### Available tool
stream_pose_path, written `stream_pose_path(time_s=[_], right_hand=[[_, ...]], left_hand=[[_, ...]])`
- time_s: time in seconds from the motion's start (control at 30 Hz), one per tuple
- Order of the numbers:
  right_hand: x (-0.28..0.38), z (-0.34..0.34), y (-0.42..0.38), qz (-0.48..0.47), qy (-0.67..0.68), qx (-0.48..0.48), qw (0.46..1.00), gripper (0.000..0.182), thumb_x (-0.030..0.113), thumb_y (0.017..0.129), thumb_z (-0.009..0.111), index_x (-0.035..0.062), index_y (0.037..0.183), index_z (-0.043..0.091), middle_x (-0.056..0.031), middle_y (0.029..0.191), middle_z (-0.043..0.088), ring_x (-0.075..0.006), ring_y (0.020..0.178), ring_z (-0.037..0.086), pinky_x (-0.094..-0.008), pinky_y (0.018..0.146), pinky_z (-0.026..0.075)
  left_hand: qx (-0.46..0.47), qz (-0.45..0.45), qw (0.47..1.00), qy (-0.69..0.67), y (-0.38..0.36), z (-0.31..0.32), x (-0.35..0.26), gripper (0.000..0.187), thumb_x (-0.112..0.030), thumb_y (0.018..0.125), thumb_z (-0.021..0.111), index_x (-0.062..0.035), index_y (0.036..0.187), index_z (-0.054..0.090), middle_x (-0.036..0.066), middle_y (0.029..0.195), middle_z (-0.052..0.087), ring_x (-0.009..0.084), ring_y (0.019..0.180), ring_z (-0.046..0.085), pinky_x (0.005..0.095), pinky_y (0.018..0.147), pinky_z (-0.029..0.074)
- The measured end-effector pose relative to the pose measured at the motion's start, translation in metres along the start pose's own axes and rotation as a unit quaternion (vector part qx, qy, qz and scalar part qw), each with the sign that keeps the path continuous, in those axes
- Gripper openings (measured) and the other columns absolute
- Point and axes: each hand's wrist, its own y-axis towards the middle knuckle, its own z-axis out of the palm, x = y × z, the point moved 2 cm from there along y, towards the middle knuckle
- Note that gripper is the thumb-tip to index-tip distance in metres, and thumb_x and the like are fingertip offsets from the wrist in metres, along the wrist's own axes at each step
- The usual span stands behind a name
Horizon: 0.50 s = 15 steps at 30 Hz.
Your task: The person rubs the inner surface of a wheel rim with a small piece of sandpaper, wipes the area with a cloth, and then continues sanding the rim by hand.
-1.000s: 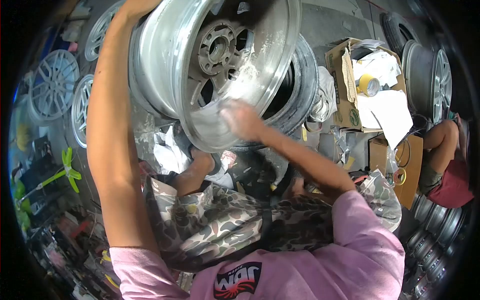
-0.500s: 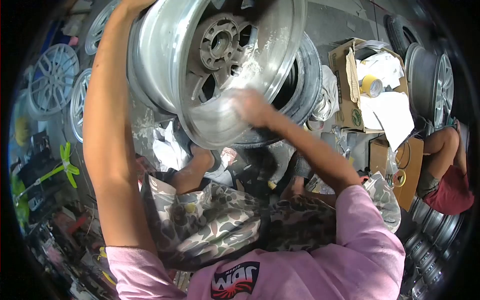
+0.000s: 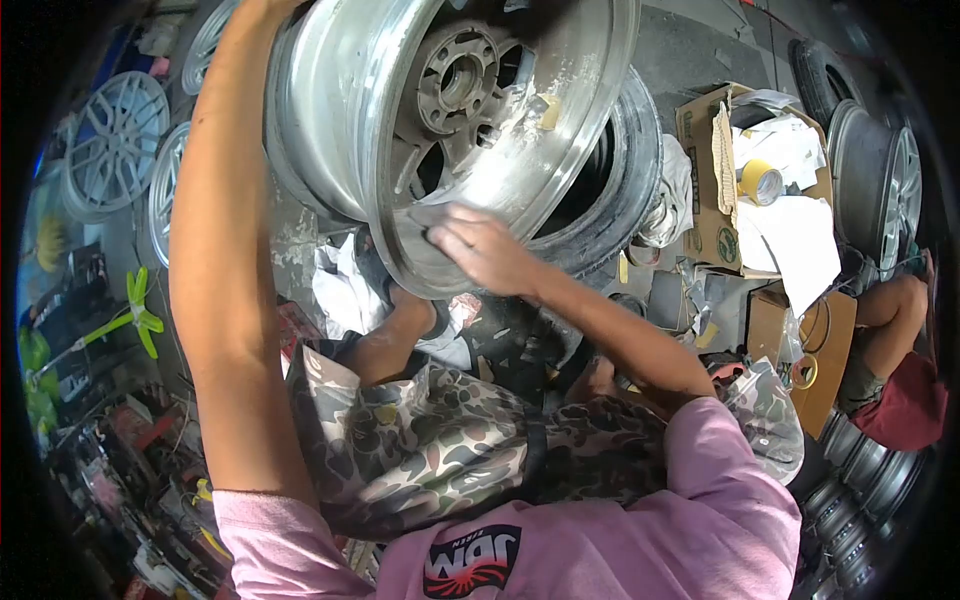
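A silver wheel rim point(image 3: 340, 110) leans at the top centre, its hollow inner side facing me, with whitish residue inside the barrel. My right hand point(image 3: 480, 250) is at its lower inner lip, fingers pressed together over a thin grey sheet point(image 3: 428, 214) that lies against the metal. At the top edge of the view, my left hand point(image 3: 268, 8) is by the rim's upper outer side; its fingers are hidden. Under and behind the rim lies a black tyre point(image 3: 640, 170). A small tan piece point(image 3: 549, 112) rests inside the barrel.
Right of the tyre stands a cardboard box point(image 3: 707, 215) with papers and a yellow tape roll point(image 3: 760, 183). Another person point(image 3: 905, 400) sits at far right, near more rims. Spoked wheels point(image 3: 117, 140) and a green fan point(image 3: 140, 315) are at left.
My right hand has shifted slightly down and left along the inner lip, and the grey sheet shows more clearly. The rim and surroundings appear a little further right in view.
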Motion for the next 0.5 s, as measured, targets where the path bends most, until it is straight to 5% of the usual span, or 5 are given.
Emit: stream_pose_path(time_s=[0.1,0.17,0.23,0.4,0.5], right_hand=[[0.003,0.009,0.005,0.022,0.146,-0.049,0.988,0.033,0.023,0.100,0.057,-0.0001,0.123,0.066,-0.0222,0.118,0.067,-0.0329,0.118,0.062,-0.0429,0.100,0.049],[-0.045,0.016,-0.007,-0.072,-0.096,0.065,0.991,0.035,0.021,0.100,0.054,0.0012,0.127,0.065,-0.0206,0.128,0.065,-0.0310,0.126,0.059,-0.0469,0.106,0.045],[-0.074,-0.015,-0.009,-0.083,-0.170,0.008,0.982,0.040,0.017,0.098,0.052,0.0019,0.133,0.063,-0.0181,0.136,0.063,-0.0300,0.133,0.055,-0.0519,0.115,0.037],[-0.128,-0.066,0.003,-0.020,-0.438,0.072,0.896,0.047,0.021,0.099,0.056,0.0097,0.145,0.055,-0.0134,0.145,0.057,-0.0292,0.135,0.052,-0.0529,0.119,0.034],[-0.096,-0.091,-0.004,-0.018,-0.317,-0.077,0.945,0.048,0.014,0.091,0.066,0.0114,0.139,0.059,-0.0135,0.141,0.059,-0.0323,0.132,0.053,-0.0494,0.115,0.038]], left_hand=[[-0.001,0.007,1.000,-0.014,-0.003,0.000,-0.004,0.043,-0.039,0.099,0.061,0.0012,0.100,0.078,0.005,0.086,0.073,0.0123,0.079,0.063,0.0315,0.073,0.051],[0.003,0.007,1.000,-0.024,-0.005,0.002,-0.008,0.043,-0.039,0.099,0.061,0.0011,0.100,0.078,0.005,0.087,0.073,0.0125,0.079,0.063,0.0315,0.073,0.051],[0.004,-0.012,1.000,-0.006,-0.008,0.000,-0.011,0.044,-0.039,0.099,0.061,0.0009,0.103,0.078,0.005,0.088,0.074,0.0134,0.080,0.064,0.0316,0.075,0.051],[-0.012,0.038,0.999,0.029,-0.020,-0.002,-0.022,0.046,-0.039,0.099,0.060,0.0028,0.106,0.076,0.007,0.090,0.074,0.0155,0.083,0.065,0.0328,0.078,0.052],[-0.002,0.022,1.000,0.021,-0.008,-0.004,-0.008,0.047,-0.040,0.099,0.058,0.0018,0.110,0.076,0.009,0.093,0.075,0.0172,0.087,0.066,0.0342,0.081,0.052]])
